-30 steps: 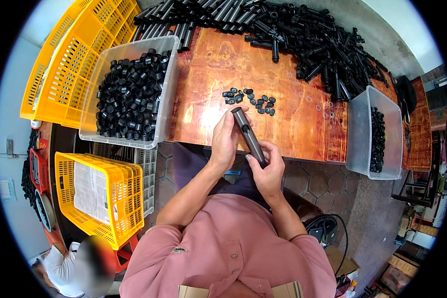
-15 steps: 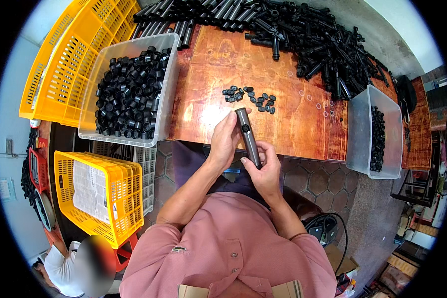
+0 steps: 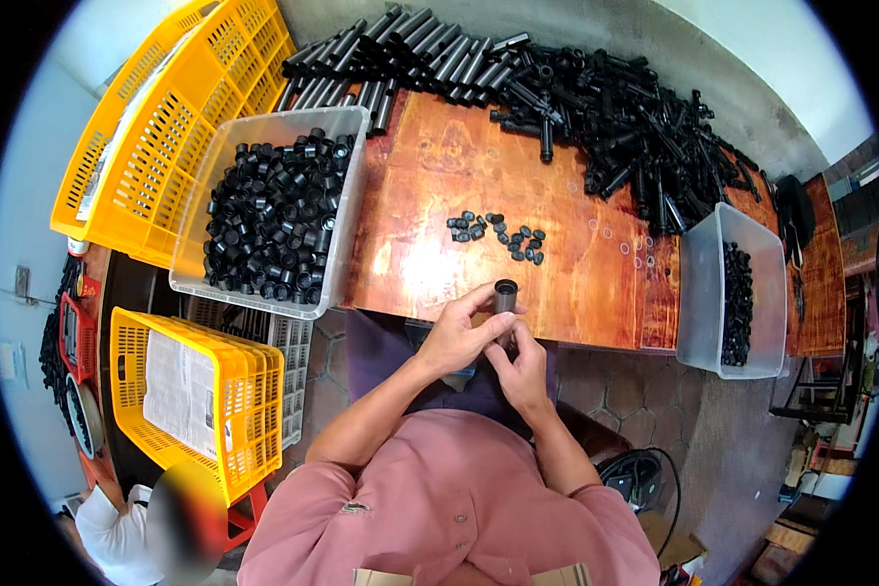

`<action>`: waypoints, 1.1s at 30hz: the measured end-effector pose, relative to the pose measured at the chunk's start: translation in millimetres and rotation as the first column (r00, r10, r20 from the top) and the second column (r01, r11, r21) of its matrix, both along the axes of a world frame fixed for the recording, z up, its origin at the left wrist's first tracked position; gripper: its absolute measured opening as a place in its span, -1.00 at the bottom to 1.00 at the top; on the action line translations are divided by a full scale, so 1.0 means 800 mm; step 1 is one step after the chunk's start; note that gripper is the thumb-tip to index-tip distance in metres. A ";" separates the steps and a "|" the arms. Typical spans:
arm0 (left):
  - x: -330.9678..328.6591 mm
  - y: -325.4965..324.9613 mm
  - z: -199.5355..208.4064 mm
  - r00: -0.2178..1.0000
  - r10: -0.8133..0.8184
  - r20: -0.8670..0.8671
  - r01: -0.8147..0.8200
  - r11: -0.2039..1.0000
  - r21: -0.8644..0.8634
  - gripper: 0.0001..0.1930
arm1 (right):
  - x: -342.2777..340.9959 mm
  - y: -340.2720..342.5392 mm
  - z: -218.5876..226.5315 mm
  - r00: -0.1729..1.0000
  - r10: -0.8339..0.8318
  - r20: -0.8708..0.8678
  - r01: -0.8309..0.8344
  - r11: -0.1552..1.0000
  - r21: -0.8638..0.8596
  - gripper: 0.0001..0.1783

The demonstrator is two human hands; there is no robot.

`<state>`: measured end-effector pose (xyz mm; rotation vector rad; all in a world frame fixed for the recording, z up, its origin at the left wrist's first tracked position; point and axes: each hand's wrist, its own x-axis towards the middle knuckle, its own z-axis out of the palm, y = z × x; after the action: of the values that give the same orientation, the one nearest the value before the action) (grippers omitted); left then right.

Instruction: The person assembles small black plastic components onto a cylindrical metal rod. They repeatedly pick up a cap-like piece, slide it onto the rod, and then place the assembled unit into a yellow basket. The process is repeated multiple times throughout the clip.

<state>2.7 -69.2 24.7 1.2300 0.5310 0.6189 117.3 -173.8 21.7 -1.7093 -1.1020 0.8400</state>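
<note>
A dark tube [image 3: 505,298] stands nearly on end at the table's front edge, its open round mouth tipped up toward me. My left hand [image 3: 467,332] is closed around its upper part, thumb across the near side. Lower down, my right hand [image 3: 520,369] has its fingers closed at the tube's lower part, which the hands mostly hide. On the wooden table [image 3: 430,176] just beyond my hands lie several small black oval plugs [image 3: 520,240] in a loose group.
At left, a clear bin [image 3: 347,225] holds black caps [image 3: 273,215]; yellow crates [image 3: 156,156] stand beside it. Dark tubes [image 3: 410,49] and black fittings [image 3: 615,127] are heaped at the back. Another clear bin [image 3: 698,293] sits right. A person in white [image 3: 117,527] is at lower left.
The tube has turned from lying slanted, side showing, to nearly upright with its mouth facing up. My left hand has moved lower and right, closer to my right hand.
</note>
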 end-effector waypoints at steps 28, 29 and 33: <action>-0.180 0.270 0.088 0.565 0.466 -0.681 0.506 0.457 0.732 -0.67 | 0.054 0.009 -0.054 0.945 -0.282 0.164 0.240 0.942 0.237 -0.74; -0.177 0.267 0.091 0.559 0.455 -0.693 0.512 0.469 0.720 -0.67 | 0.055 0.006 -0.053 0.946 -0.277 0.169 0.235 0.944 0.230 -0.74; -0.179 0.267 0.083 0.569 0.515 -0.641 0.464 0.442 0.768 -0.68 | 0.055 0.007 -0.052 0.945 -0.274 0.181 0.221 0.939 0.265 -0.77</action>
<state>-140.2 144.1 91.0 2.6874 1.1041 0.2399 161.1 -168.0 -19.9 -1.7143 -1.0531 0.3509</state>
